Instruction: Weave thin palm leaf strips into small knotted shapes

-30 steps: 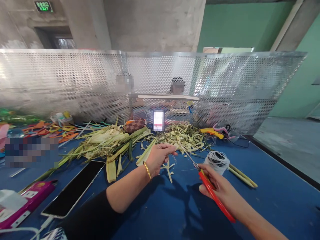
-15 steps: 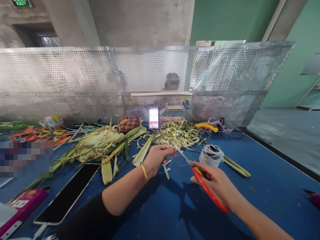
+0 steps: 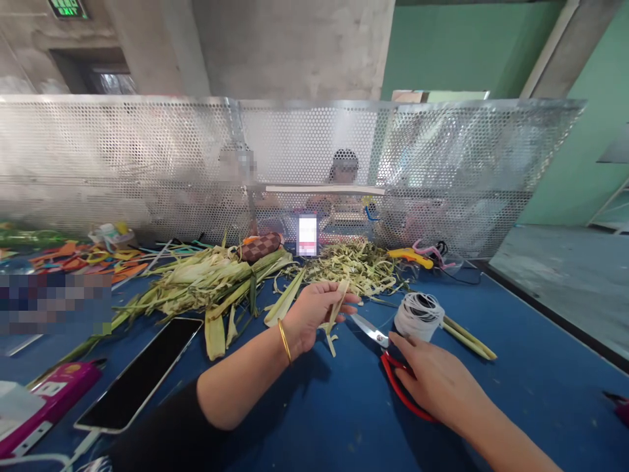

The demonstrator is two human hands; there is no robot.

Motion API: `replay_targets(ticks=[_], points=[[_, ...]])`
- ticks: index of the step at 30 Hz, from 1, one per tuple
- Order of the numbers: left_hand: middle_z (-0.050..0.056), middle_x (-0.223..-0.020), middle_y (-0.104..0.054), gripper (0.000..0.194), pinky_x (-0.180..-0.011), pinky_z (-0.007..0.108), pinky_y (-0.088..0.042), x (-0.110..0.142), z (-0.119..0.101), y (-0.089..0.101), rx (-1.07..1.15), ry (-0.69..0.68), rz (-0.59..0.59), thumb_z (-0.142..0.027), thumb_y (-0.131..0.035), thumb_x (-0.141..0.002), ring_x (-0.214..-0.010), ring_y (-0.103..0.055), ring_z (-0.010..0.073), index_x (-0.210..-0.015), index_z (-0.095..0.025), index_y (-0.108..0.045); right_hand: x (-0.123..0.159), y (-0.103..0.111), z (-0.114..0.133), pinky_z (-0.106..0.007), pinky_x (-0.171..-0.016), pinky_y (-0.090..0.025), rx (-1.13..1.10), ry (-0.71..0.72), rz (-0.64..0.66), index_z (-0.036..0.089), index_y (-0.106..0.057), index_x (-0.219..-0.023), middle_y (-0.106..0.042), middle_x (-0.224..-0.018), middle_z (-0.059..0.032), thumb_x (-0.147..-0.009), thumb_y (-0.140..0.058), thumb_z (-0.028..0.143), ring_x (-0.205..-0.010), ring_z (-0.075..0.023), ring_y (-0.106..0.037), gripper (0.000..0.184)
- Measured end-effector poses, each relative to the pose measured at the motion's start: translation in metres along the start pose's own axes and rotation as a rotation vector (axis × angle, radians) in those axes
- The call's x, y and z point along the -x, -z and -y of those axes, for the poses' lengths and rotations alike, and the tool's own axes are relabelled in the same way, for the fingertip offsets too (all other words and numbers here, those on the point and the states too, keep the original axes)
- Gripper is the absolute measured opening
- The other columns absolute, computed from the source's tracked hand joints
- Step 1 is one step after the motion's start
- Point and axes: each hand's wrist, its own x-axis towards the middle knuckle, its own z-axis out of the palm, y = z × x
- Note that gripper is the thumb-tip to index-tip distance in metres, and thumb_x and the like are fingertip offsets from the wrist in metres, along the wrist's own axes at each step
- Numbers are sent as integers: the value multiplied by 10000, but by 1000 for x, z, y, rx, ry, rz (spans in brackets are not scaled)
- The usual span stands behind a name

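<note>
My left hand (image 3: 318,311), with a gold bangle at the wrist, pinches a pale strip of dried husk or leaf (image 3: 337,305) over the middle of the table. My right hand (image 3: 427,367) is closed around the red handles of a pair of scissors (image 3: 373,334). Their blades look closed and point at the left hand, a little apart from the strip. Just behind the right hand stands a spool of white cord (image 3: 419,316). Beyond the left hand lies a heap of shredded leaf scraps (image 3: 354,265). Part of the right hand's grip is hidden.
Long leaf stalks (image 3: 196,282) are piled at left, with a checkered pouch (image 3: 260,247) behind. A phone (image 3: 142,373) and a purple power strip (image 3: 59,406) lie front left. Cut stems (image 3: 469,337) and a yellow-handled tool (image 3: 411,257) are at right. A perforated metal screen (image 3: 162,164) closes the back; people sit beyond.
The scissors have turned flat and dropped away from my left fingertips. The strip in my left hand now stands up more visibly. The view has shifted slightly.
</note>
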Motion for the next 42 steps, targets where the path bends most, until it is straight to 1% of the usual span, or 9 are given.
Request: replay_targets(ticks=[4,8,10,14,20,26,30,37,42], points=[[85,-904,-706,62,-609,212,-456,11,-6,-7,19,-6,36,-143,-545,-800,-676,-649,105,-801,-138,-607,3,-1,-4,-318,-637,-499,48,88,-130,193,-644,-1069,-686,-905,-106,-782,-543,179,-779,-251,-669,305],[59,-795,-698,59,-594,197,-448,14,-2,-12,46,-53,17,-113,-543,-787,-651,-637,102,-808,-138,-592,-7,21,11,-357,-786,-504,6,337,-740,166,-584,-1148,-645,-1074,-126,-873,-502,221,-960,-245,-624,293],[23,-699,-667,77,-555,174,-422,15,2,-15,56,-108,-15,-99,-538,-776,-586,-590,78,-800,-137,-600,-14,34,26,-380,-894,-461,0,570,-905,159,-587,-1121,-636,-1101,-117,-886,-503,173,-1047,-231,-583,250],[-14,-608,-604,122,-503,157,-382,22,8,-20,67,-140,-55,-78,-529,-737,-524,-516,63,-756,-134,-635,-17,41,45,-385,-953,-414,44,781,-978,169,-644,-950,-682,-956,-70,-887,-473,88,-974,-185,-614,200],[-27,-538,-553,125,-507,183,-407,37,20,-23,64,-28,-44,-164,-586,-727,-488,-484,64,-607,-144,-611,-3,24,34,-356,-878,-397,117,795,-999,173,-642,-960,-718,-964,-76,-886,-455,70,-910,-182,-653,226],[-19,-535,-530,171,-459,201,-385,53,39,-7,-54,19,-84,-257,-654,-693,-524,-504,93,-574,-141,-612,2,19,41,-346,-860,-400,120,878,-961,143,-630,-920,-728,-891,-77,-902,-445,86,-856,-171,-653,195],[-14,-542,-551,167,-502,222,-427,54,50,5,7,46,-130,-253,-681,-669,-512,-509,91,-570,-131,-624,2,8,49,-348,-898,-382,64,890,-842,150,-631,-968,-711,-953,-69,-910,-439,107,-915,-166,-626,205],[-12,-554,-576,126,-548,217,-442,52,63,7,213,172,-116,-203,-725,-609,-496,-515,74,-609,-120,-630,6,2,52,-342,-921,-361,78,883,-850,183,-654,-910,-709,-831,-41,-906,-403,112,-826,-143,-621,260],[-2,-568,-595,208,-570,212,-442,53,66,9,189,201,-111,-251,-775,-545,-514,-529,75,-628,-119,-637,-1,-1,45,-366,-932,-352,49,881,-820,175,-655,-930,-711,-846,-47,-909,-398,114,-854,-155,-621,265]])
